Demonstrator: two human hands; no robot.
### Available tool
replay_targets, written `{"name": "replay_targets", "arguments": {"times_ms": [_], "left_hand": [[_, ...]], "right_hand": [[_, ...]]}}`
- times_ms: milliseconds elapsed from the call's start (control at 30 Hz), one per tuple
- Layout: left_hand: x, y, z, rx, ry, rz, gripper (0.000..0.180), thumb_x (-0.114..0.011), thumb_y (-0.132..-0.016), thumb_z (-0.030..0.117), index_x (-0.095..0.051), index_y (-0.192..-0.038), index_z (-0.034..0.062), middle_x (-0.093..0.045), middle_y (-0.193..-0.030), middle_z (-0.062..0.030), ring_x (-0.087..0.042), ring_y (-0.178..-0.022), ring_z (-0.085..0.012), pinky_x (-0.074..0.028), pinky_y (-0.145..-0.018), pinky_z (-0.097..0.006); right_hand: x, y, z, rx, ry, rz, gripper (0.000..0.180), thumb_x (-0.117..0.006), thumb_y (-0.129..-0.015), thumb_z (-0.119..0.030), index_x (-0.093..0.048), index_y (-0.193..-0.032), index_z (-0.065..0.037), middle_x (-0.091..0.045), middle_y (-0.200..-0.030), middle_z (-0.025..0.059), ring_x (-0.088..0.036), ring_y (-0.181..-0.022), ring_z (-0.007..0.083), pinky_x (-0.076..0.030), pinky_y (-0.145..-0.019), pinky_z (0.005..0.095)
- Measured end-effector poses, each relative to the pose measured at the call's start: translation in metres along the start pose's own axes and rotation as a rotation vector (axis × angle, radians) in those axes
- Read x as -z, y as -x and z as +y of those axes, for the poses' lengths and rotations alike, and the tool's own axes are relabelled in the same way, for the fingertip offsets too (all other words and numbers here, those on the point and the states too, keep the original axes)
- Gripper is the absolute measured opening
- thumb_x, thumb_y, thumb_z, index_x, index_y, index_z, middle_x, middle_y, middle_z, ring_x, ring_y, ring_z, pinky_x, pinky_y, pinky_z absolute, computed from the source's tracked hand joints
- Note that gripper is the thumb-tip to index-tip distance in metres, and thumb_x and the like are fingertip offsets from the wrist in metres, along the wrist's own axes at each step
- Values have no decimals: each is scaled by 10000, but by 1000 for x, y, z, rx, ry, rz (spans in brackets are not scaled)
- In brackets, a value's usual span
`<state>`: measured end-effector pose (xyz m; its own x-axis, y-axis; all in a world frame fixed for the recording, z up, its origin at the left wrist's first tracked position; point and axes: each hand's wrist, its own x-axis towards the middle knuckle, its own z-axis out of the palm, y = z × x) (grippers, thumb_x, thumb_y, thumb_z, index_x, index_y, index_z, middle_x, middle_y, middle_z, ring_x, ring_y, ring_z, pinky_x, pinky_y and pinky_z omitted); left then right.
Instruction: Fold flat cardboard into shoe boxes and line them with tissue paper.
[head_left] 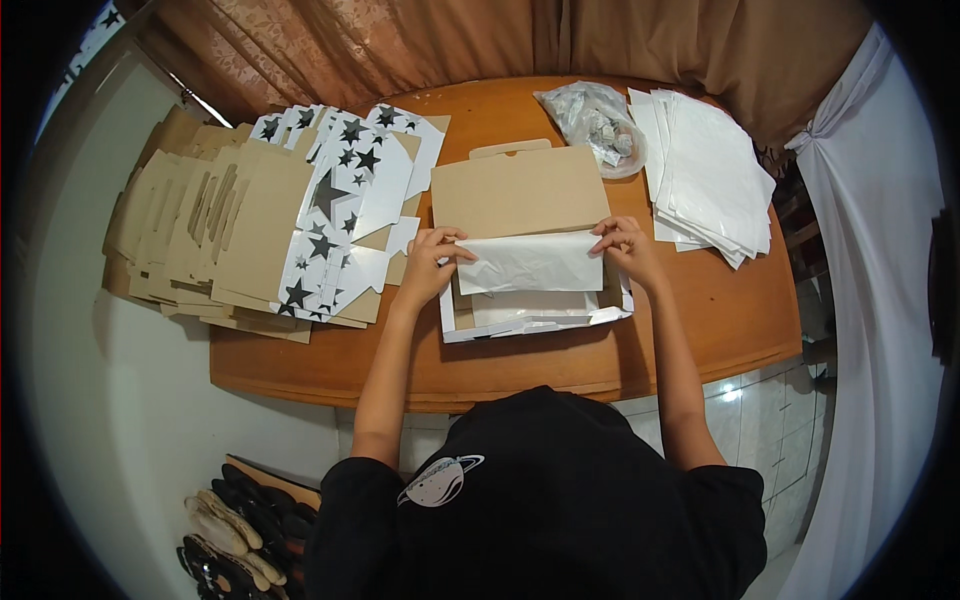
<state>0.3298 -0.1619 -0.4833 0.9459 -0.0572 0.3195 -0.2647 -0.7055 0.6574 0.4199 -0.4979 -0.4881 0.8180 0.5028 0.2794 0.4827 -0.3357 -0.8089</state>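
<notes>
An open cardboard box (520, 190), brown inside with white outer walls, lies on the table with its lid tilted back. Across its opening, a folded sheet of white tissue paper (530, 264) is stretched between my two hands. My left hand (434, 262) pinches the sheet's left end, and my right hand (622, 248) grips its upper right corner. Below the sheet, more white paper (530, 306) shows on the box floor; whatever else lies under the sheet is hidden.
Flattened cardboard boxes (230, 215), some printed with black stars, are piled at the table's left. Behind the box, to the right, sits a clear plastic bag (596, 130) of small silvery packets. A stack of white paper sheets (710, 175) lies at the right. Shoes (245, 530) stand at the lower left.
</notes>
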Motion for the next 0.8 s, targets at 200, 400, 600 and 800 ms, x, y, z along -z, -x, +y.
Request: {"name": "replay_targets", "arguments": {"times_ms": [200,400,600,800], "left_hand": [[17,14,30,-88,-161,-133,238,-510,-625,14,-692,-666,162,-589,-1082,31,-468,-1032,-197,-273,-937,-373],[13,33,37,-13,-237,-63,230,-490,-654,40,-681,-732,141,-547,-1166,-5,-422,-1106,-235,-236,-961,-410],[-21,47,42,247,-130,278,301,-518,-826,215,-568,-1114,143,-370,-1332,-116,-328,-1196,-325,-216,-988,-483],[-37,70,71,150,-636,-74,532,-474,-838,516,-412,-1322,303,-131,-1464,-161,-109,-1330,-405,-88,-951,-696]], "right_hand": [[6,13,-22,-31,136,-89,254,-482,-635,46,-694,-684,-86,-580,-995,7,-429,-1057,226,-330,-940,334],[7,31,-23,54,81,-51,253,-465,-658,-4,-699,-723,-74,-555,-1123,58,-393,-1152,250,-264,-1020,374],[-15,41,-18,-152,-231,326,360,-482,-870,-162,-528,-1211,-55,-402,-1317,150,-322,-1253,297,-217,-1047,385],[-46,58,-31,-192,275,101,521,-464,-902,-210,-307,-1325,50,-188,-1426,243,-264,-1285,380,-247,-1036,394]]}}
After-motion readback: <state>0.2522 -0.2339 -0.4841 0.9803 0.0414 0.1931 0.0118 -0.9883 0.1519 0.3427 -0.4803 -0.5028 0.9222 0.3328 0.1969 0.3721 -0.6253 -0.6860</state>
